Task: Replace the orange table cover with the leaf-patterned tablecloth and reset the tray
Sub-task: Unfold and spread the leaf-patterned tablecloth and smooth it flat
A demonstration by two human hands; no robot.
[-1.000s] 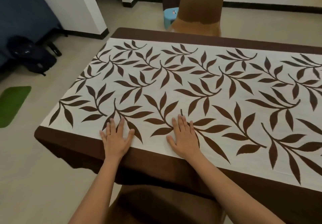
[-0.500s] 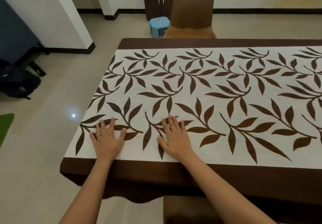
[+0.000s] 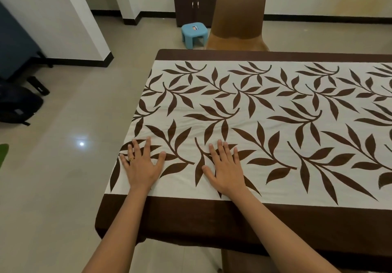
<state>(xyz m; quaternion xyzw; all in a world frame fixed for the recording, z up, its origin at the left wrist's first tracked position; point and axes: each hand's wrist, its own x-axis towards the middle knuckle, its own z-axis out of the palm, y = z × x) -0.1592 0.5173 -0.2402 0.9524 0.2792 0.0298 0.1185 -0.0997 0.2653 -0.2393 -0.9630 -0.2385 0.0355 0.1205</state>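
Since one second ago your two hands have slid along the near side, toward the left end of the leaf-patterned tablecloth [image 3: 275, 107]. Now your left hand [image 3: 141, 167] lies flat at the lower left of centre, just beside the left edge of the white panel, with fingers straight and spread and a gold ring [image 3: 132, 159] on one of them. Your right hand [image 3: 228, 171] lies flat near it, to the right, fingers straight and closer together — neither hand grips anything.

The cloth covers all of the table top that shows. It has a white middle panel with dark brown leafy branches and a plain dark brown border, which hangs over the near edge and the left end. Small wrinkles show in the white above your hands. At top centre a brown chair [image 3: 239, 11] stands behind the far edge — a blue stool [image 3: 194, 32] is to its left.
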